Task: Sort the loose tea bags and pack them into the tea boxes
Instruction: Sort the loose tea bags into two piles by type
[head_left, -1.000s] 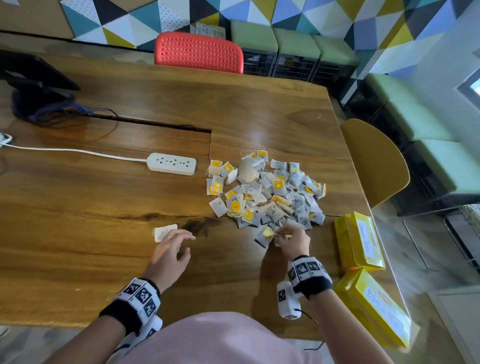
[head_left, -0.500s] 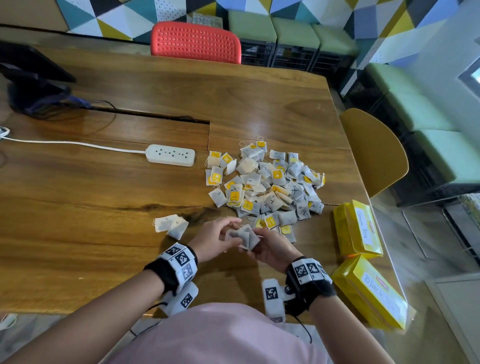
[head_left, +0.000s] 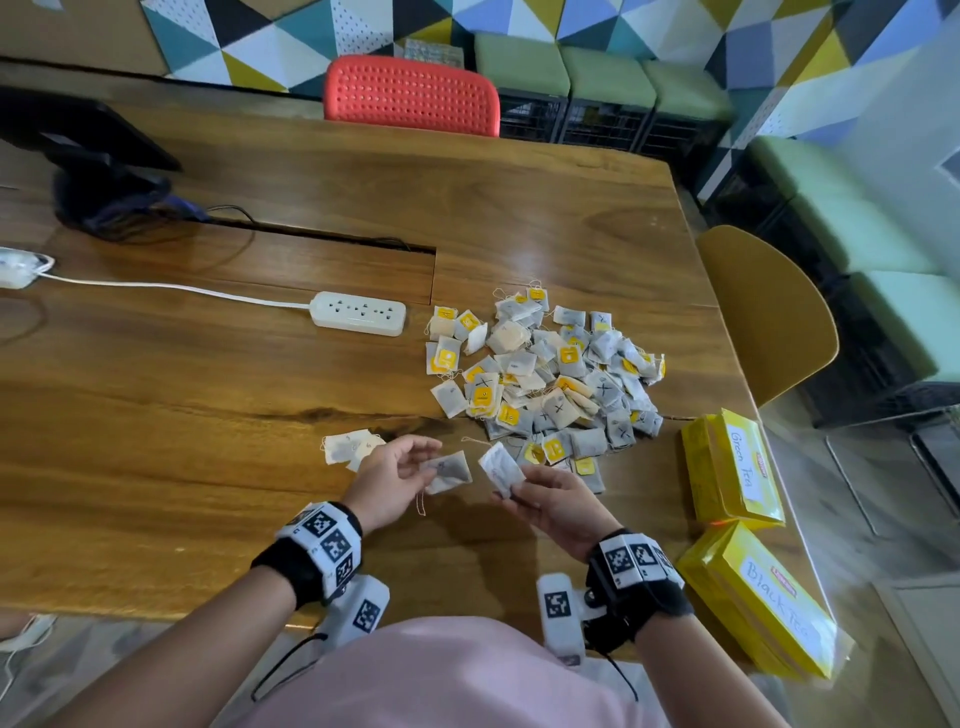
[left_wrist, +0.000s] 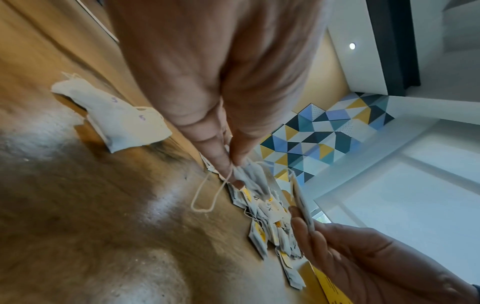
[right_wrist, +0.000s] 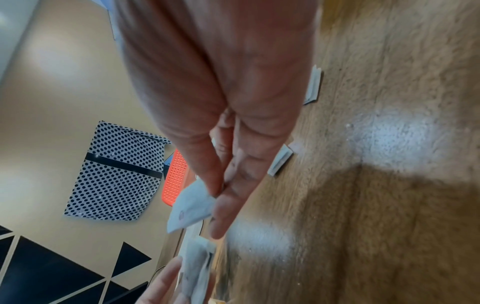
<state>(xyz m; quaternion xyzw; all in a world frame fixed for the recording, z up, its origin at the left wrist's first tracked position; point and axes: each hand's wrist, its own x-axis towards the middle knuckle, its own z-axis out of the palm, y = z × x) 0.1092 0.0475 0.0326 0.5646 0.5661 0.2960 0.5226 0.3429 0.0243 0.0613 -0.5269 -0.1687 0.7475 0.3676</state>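
A heap of loose tea bags, white and grey with yellow tags, lies on the wooden table. Just in front of it my left hand pinches one grey tea bag with its string dangling. My right hand pinches another white tea bag, held apart from the first. Two tea bags lie set aside left of my left hand. Two yellow tea boxes stand at the right edge: one marked Green Tea, one marked Black Tea.
A white power strip with its cable lies left of the heap. A dark device sits at the far left. A red chair stands behind the table and a yellow chair at its right side.
My left hand left the set-aside bags and came to the right hand. Both hands held one clump together; now they have pulled apart, each with one tea bag.
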